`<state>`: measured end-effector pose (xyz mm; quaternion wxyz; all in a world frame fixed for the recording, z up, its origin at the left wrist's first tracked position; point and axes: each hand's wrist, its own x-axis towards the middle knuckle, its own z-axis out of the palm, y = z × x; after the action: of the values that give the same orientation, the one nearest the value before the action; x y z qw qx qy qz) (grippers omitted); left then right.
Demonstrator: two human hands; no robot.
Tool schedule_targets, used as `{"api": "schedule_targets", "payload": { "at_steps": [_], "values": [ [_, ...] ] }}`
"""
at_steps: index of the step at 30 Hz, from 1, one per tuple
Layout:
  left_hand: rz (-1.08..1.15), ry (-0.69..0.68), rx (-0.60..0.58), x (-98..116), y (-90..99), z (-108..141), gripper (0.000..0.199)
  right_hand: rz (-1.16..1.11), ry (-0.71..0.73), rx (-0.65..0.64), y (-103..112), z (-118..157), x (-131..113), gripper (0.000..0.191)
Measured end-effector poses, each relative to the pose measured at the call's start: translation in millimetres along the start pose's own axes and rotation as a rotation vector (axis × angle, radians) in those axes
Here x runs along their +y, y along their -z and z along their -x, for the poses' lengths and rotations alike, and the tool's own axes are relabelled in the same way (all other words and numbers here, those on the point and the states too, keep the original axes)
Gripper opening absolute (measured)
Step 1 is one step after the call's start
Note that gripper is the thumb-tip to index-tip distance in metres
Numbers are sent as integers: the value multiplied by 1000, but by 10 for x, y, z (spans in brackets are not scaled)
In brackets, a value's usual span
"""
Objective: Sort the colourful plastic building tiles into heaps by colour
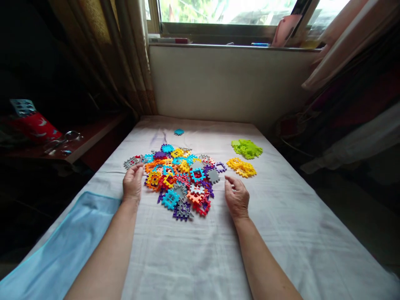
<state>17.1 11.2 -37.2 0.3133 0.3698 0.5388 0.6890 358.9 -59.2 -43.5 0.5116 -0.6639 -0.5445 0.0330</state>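
A heaped pile of colourful plastic interlocking tiles (184, 168) lies on the sheet, with square frames and solid plates in blue, orange, purple, red and grey. My left hand (133, 183) is at the pile's left edge, fingers curled together; anything between them is hidden. To the right of the pile, my right hand (236, 196) rests with fingers curled in and no tile showing in it. A grey solid tile (213, 176) is the piece nearest to it. Beyond that hand are a stack of yellow tiles (242, 167) and a stack of lime green tiles (246, 148).
A single blue tile (178, 132) lies apart at the back. On the left is a light blue cloth (68, 241). A dark red side table (93, 137) holds glasses (64, 139) and a red patterned holder (42, 127). A wall (231, 79) and window stand behind.
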Motion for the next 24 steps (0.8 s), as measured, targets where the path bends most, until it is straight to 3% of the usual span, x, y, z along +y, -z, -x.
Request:
{"api": "schedule_targets", "payload": {
  "at_steps": [4,7,17,24],
  "values": [
    [-524,-312,-63,-71,197,148,19,-112,-134,-69,42,35,32,40],
    [-706,-399,-131,-105,317,214,20,-192,-248,-77,39,15,81,42],
    [-806,-398,-211,-167,263,220,29,-227,-293,-110,4,-20,94,43],
    [-637,-337,-75,-41,268,296,23,-214,-294,-120,39,-15,31,42]
  ]
}}
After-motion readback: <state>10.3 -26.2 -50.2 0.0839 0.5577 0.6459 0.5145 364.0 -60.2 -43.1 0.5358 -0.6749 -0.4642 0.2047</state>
